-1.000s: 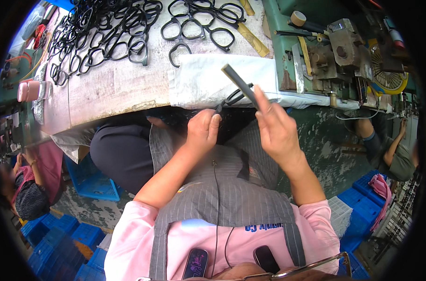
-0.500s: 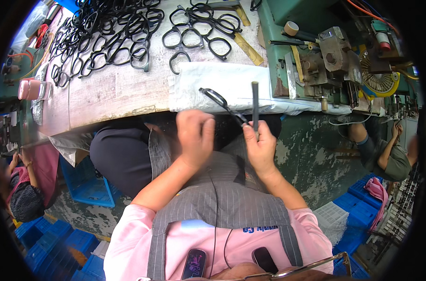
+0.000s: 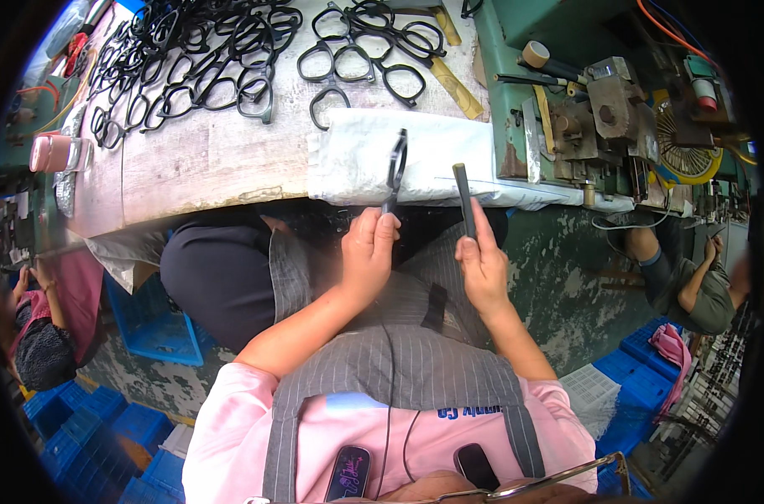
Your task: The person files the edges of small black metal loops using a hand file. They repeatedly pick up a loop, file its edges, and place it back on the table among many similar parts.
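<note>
1. Frame (image 3: 398, 160), black, is pointing away from the person, showing nearly edge-on against the white cloth (image 3: 348, 164); whether it is touching the cloth, one cannot tell.
2. Left hand (image 3: 368, 252) is pinching the frame's near end between thumb and fingers.
3. Right hand (image 3: 485, 275) is grasping a dark stick (image 3: 463, 197), which is pointing up beside the frame, apart from it.
4. Cloth is lying along the near edge of the table (image 3: 222, 172).
5. Beyond it, loose frames (image 3: 354, 80) are lying in a group; leftward, a pile (image 3: 159, 34) is spreading.
6. Rightward, a machine (image 3: 613, 109) is standing beside a fan (image 3: 686, 139).
</note>
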{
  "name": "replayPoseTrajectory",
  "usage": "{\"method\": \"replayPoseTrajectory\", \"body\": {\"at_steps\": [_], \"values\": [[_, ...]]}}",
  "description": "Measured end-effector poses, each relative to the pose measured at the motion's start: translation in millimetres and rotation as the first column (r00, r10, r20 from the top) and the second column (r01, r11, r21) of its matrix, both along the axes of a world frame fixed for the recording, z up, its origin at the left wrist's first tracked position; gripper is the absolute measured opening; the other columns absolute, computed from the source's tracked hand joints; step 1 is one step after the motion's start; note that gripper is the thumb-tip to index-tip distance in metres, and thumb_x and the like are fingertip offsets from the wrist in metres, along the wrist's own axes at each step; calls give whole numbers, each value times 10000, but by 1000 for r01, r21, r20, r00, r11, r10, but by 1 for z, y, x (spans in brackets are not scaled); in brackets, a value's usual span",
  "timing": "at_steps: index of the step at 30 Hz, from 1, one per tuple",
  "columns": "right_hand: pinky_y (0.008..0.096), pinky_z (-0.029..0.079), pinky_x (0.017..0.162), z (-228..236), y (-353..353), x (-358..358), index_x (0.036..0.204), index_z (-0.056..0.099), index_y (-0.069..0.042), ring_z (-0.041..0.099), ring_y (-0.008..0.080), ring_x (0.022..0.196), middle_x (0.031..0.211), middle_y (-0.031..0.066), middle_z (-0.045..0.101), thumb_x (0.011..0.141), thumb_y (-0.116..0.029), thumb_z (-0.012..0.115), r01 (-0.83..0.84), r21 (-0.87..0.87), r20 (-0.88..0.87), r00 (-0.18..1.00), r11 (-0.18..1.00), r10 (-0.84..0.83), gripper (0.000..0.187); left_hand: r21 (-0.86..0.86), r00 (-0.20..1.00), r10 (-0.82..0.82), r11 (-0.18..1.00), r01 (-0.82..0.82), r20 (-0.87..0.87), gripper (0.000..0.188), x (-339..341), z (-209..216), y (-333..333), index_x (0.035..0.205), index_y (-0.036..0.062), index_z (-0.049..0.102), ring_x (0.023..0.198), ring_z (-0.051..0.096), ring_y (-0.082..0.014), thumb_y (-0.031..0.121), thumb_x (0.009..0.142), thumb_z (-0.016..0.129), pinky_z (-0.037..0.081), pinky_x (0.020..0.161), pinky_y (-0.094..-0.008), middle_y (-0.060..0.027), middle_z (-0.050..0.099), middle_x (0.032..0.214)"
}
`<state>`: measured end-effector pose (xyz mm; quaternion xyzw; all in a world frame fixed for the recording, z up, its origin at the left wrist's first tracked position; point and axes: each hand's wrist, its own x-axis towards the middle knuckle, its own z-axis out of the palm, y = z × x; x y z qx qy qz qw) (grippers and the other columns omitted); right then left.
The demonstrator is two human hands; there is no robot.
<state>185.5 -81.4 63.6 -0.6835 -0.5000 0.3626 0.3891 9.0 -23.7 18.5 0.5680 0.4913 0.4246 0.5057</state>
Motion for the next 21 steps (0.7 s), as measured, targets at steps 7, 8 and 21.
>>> {"method": "replayPoseTrajectory", "body": {"at_steps": [7,8,21], "values": [[363,492,539,29,-10,6,1376,503,-200,553,253,556,690,91,481,822,21,601,-348,84,469,841,934,271,605,380,986,26,924,40,-166,148,4,-15,7,825,4,554,621,533,-259,79,945,509,437,570,-312,-117,540,718],[371,493,537,30,-11,4,1381,496,-210,554,257,553,684,89,471,820,15,599,-348,49,499,820,936,279,614,397,983,6,915,68,-183,141,4,-16,8,811,-2,553,615,522,-282,71,929,523,429,561,-339,-127,527,703],[440,470,526,20,24,-1,1395,467,-236,537,339,546,675,125,486,833,3,557,-445,-140,503,737,885,450,618,577,985,1,810,102,-175,98,6,-29,18,771,-10,536,588,516,-320,11,867,544,435,528,-400,-133,528,676]]}}
